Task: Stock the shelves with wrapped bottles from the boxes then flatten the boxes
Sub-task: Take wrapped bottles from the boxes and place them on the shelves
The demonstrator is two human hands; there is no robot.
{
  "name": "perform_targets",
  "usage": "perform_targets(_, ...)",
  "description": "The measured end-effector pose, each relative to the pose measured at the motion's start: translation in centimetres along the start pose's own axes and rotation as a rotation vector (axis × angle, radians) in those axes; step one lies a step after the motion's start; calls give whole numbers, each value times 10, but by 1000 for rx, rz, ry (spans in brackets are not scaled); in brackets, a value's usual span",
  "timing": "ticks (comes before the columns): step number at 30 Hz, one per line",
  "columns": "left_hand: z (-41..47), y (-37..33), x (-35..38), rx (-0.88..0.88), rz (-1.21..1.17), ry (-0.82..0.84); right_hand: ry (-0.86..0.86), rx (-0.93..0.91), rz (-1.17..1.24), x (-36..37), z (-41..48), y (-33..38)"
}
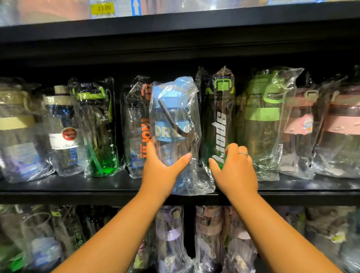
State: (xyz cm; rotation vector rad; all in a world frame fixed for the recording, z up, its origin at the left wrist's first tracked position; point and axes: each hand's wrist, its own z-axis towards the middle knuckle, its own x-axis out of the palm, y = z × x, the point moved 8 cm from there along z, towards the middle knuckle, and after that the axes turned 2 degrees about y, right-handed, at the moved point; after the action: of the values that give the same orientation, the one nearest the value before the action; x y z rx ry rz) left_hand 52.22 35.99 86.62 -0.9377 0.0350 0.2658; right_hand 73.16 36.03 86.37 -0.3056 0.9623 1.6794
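1. Blue-lidded clear plastic bottle in a crinkled clear wrapper stands upright at the front of the black middle shelf. Your left hand hides its lower left side, and only "DRE" of its band shows.
2. You can't make out the lower-shelf bottles; they are blurred.
3. Bare board lies in front of the row to the left, while the wrapper's foot reaches the shelf lip.
4. Your left hand grips this bottle, thumb across the front.
5. Your right hand clasps the dark green-lidded "sport" bottle just beside it, fingers curled round its right side.
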Motion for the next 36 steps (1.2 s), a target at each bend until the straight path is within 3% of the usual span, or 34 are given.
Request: perform_targets(36, 7, 10, 13, -143, 612, -117, 62, -11, -1, 1, -11, 0)
